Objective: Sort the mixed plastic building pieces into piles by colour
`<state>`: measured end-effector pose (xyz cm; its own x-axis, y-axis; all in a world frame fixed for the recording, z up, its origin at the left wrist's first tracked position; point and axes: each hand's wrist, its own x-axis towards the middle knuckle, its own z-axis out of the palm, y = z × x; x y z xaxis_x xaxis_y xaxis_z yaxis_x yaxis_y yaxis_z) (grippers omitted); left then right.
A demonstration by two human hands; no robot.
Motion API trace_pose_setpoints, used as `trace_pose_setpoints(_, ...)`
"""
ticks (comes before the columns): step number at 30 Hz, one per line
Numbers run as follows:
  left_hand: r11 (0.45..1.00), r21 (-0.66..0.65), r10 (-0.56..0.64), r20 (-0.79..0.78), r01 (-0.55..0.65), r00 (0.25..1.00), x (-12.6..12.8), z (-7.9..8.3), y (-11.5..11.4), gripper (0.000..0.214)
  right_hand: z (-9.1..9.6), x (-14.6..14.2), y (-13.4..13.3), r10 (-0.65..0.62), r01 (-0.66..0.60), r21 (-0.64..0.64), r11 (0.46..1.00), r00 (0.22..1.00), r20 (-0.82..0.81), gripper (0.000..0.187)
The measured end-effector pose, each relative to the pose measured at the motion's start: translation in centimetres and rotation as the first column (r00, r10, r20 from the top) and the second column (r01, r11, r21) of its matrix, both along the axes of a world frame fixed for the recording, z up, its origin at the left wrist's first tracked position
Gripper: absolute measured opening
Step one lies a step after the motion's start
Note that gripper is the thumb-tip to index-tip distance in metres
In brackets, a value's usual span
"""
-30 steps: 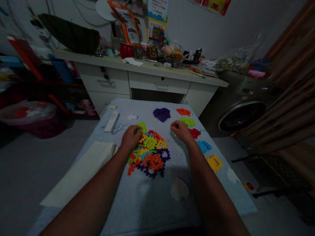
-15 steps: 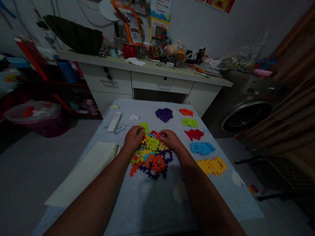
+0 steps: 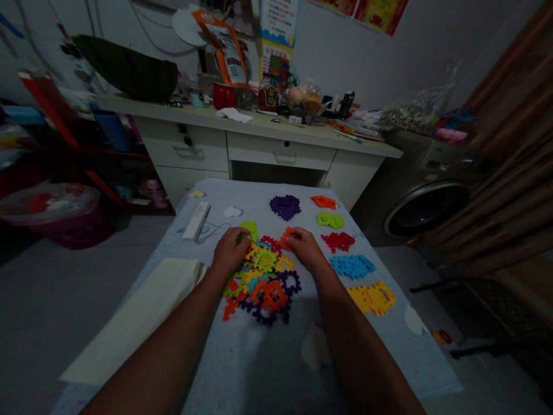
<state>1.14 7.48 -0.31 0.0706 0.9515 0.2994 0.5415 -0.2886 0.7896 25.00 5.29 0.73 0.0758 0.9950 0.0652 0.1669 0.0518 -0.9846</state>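
Plastic, judging by its look, the orange piece (image 3: 285, 238) should be light, stiff and best pinched by its toothed rim. It is at the far right edge of the mixed pile (image 3: 264, 260), pinched in the right hand (image 3: 306, 249). The left hand (image 3: 231, 252) is at a green piece (image 3: 249, 229); whether its grip holds anything cannot be told. Beyond lies a purple heart (image 3: 285, 207).

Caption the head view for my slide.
Left hand at a mixed-colour pile, right hand holding an orange piece, blue pieces farther right.
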Motion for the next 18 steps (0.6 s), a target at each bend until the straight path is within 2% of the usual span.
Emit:
trace_pose_setpoints(2, 1.0, 0.007, -0.002, 0.001, 0.002, 1.0, 0.0, -0.1, 0.0, 0.029, 0.5, 0.4, 0.5, -0.046, 0.046, -0.003, 0.999, 0.996, -0.073, 0.026)
trace_pose_setpoints(4, 1.0, 0.012, -0.005, -0.004, 0.005, 1.0, 0.0, 0.0, 0.0, 0.029, 1.5, 1.2, 1.3, -0.078, 0.08, 0.018, 0.997, 0.995, -0.055, 0.026)
trace_pose_setpoints(7, 1.0, 0.008, -0.012, -0.014, 0.012, 1.0, 0.0, 0.1, 0.0, 0.028, 3.2, 3.4, 3.4, -0.133, 0.124, 0.077, 0.989, 0.984, 0.12, 0.021)
trace_pose_setpoints(9, 1.0, 0.006, -0.012, -0.015, 0.012, 1.0, 0.0, 0.1, 0.0, 0.026, 4.2, 5.3, 5.2, -0.232, 0.216, 0.093, 0.972, 0.949, 0.214, 0.021)
trace_pose_setpoints(11, 1.0, 0.011, -0.013, -0.011, 0.014, 1.0, -0.1, 0.1, 0.0, 0.026, 4.9, 7.5, 7.2, -0.366, 0.346, 0.121, 0.93, 0.883, 0.294, 0.018)
trace_pose_setpoints(13, 1.0, 0.015, -0.014, -0.008, 0.014, 1.0, -0.1, 0.1, 0.0, 0.027, 5.3, 9.5, 9.1, -0.443, 0.416, 0.158, 0.896, 0.798, 0.41, 0.016)
trace_pose_setpoints(18, 1.0, 0.0, -0.006, -0.02, 0.006, 1.0, -0.1, 0.0, -0.1, 0.029, 5.3, 12.9, 12.4, -0.491, 0.521, 0.159, 0.839, 0.595, 0.636, 0.015)
